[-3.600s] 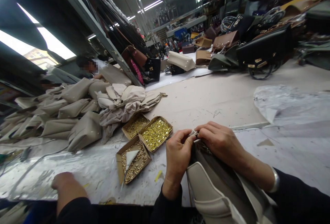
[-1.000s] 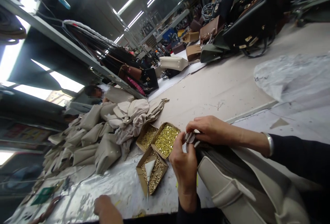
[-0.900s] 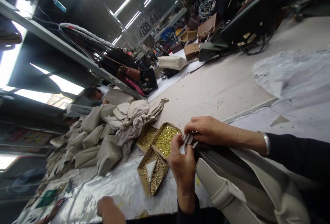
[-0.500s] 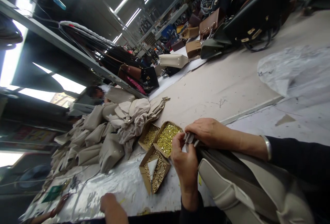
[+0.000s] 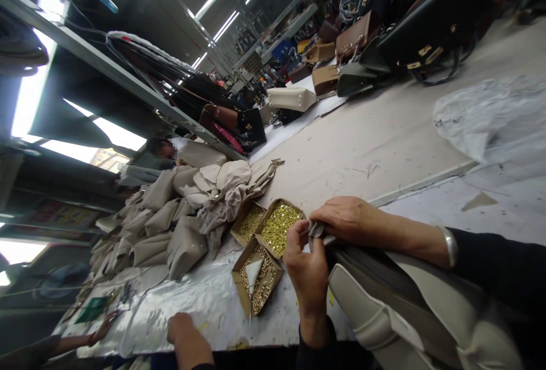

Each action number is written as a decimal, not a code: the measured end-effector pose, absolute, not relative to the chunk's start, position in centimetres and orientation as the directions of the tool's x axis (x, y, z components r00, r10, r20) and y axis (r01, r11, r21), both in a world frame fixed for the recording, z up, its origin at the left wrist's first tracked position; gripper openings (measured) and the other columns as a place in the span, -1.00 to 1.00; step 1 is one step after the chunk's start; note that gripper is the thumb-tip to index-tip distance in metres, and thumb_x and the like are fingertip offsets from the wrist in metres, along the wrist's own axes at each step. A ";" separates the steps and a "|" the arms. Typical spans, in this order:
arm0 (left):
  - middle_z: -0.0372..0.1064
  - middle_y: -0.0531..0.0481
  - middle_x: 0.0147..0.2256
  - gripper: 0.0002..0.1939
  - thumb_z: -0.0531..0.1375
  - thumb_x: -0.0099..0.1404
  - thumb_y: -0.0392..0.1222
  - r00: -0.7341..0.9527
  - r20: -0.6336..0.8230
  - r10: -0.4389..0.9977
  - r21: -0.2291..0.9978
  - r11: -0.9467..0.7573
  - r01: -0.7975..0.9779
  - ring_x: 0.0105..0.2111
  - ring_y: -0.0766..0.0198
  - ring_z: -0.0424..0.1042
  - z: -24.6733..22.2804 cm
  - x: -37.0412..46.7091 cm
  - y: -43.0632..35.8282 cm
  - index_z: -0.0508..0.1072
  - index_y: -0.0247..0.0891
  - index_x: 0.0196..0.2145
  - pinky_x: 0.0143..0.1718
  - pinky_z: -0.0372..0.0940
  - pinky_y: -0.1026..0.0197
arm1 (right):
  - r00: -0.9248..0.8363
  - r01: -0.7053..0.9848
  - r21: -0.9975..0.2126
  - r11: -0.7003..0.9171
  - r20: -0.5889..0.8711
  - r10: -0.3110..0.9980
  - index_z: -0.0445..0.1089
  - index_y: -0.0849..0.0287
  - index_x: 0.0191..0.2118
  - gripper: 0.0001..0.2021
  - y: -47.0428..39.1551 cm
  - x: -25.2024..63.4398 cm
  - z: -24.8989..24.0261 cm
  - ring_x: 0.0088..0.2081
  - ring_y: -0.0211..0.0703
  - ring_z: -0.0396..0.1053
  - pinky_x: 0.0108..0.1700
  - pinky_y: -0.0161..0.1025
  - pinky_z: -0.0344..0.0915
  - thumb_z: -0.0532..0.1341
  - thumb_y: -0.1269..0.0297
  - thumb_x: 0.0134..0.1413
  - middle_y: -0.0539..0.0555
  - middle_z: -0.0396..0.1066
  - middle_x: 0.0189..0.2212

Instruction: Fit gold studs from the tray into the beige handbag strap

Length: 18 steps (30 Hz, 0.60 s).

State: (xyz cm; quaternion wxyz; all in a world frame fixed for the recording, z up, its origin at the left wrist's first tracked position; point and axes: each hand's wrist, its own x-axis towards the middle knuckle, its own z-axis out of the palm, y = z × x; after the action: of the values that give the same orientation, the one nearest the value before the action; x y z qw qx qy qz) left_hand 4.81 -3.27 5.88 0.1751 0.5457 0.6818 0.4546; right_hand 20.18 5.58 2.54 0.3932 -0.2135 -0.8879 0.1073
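Observation:
My left hand pinches the end of a grey-beige fabric piece at the upper tip of a light beige bag. From the right, my right hand closes on the same fabric, its fingertips close to the left ones. The bag lies on its side below my right forearm, its dark inner part showing. Just left of my hands are an open box of shiny gold pieces, a second gold-filled box and a box of small studs with a white-headed pointed tool lying in it.
Beige bags and loose fabric are heaped at the left. Another person's fist and a further hand rest near the front edge. Finished bags line the far side; clear plastic lies right.
The whole view has shifted slightly. My hands keep hold of the fabric, with the fingers a little closer around it. The other person's hand at the far left has moved slightly.

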 end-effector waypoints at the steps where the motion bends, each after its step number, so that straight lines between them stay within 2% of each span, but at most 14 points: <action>1: 0.54 -0.07 -0.19 -0.73 0.21 0.21 -0.33 -0.339 0.238 0.910 0.819 -0.001 0.573 -0.21 0.19 0.57 6.1 4.8 -3.3 0.48 -0.23 -0.11 -0.09 0.46 0.16 | -0.600 0.294 -0.349 0.890 0.657 0.456 0.43 0.22 -0.01 -0.76 5.6 20.2 2.5 -0.27 -0.06 0.45 -0.16 -0.16 0.35 0.19 0.49 0.22 0.12 0.52 -0.28; 7: 0.56 -0.09 -0.17 -0.69 0.19 0.21 -0.34 -0.319 0.218 0.922 0.806 0.015 0.592 -0.22 0.17 0.58 6.6 4.7 -3.4 0.50 -0.23 -0.08 -0.12 0.46 0.15 | -0.588 0.290 -0.386 0.876 0.650 0.481 0.44 0.21 -0.07 -0.82 5.5 20.1 2.6 -0.25 -0.07 0.45 -0.15 -0.18 0.33 0.21 0.45 0.22 0.09 0.52 -0.29; 11: 0.56 -0.12 -0.12 -0.71 0.19 0.25 -0.31 -0.272 0.238 0.933 0.811 -0.037 0.583 -0.14 0.13 0.58 6.3 4.7 -3.6 0.51 -0.20 -0.06 -0.11 0.47 0.15 | -0.576 0.349 -0.406 0.844 0.618 0.535 0.43 0.20 -0.14 -0.87 5.1 19.8 2.7 -0.26 -0.07 0.43 -0.18 -0.20 0.31 0.21 0.46 0.21 0.08 0.49 -0.33; 13: 0.56 -0.12 -0.12 -0.71 0.20 0.24 -0.29 -0.297 0.203 0.933 0.861 -0.026 0.508 -0.13 0.12 0.58 6.1 4.7 -3.5 0.50 -0.22 -0.07 -0.10 0.46 0.15 | -0.577 0.352 -0.428 0.832 0.601 0.553 0.43 0.20 -0.13 -0.86 5.2 19.7 2.9 -0.24 -0.07 0.44 -0.16 -0.20 0.31 0.21 0.47 0.21 0.08 0.51 -0.32; 18: 0.56 -0.15 -0.12 -0.62 0.26 0.18 -0.21 -0.403 0.006 0.915 0.989 0.055 0.140 -0.15 0.11 0.60 5.7 4.5 -2.8 0.41 -0.27 -0.03 -0.16 0.46 0.19 | -0.587 0.286 -0.525 0.802 0.565 0.580 0.43 0.17 0.01 -0.69 6.2 19.8 3.6 -0.19 -0.10 0.51 -0.12 -0.23 0.34 0.22 0.52 0.15 0.09 0.57 -0.20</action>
State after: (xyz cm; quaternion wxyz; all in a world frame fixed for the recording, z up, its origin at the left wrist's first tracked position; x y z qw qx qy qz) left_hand 4.51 -2.77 5.65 0.3541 0.4162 0.6341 0.5471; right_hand 19.82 6.17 3.62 0.3801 -0.2489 -0.8697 0.1931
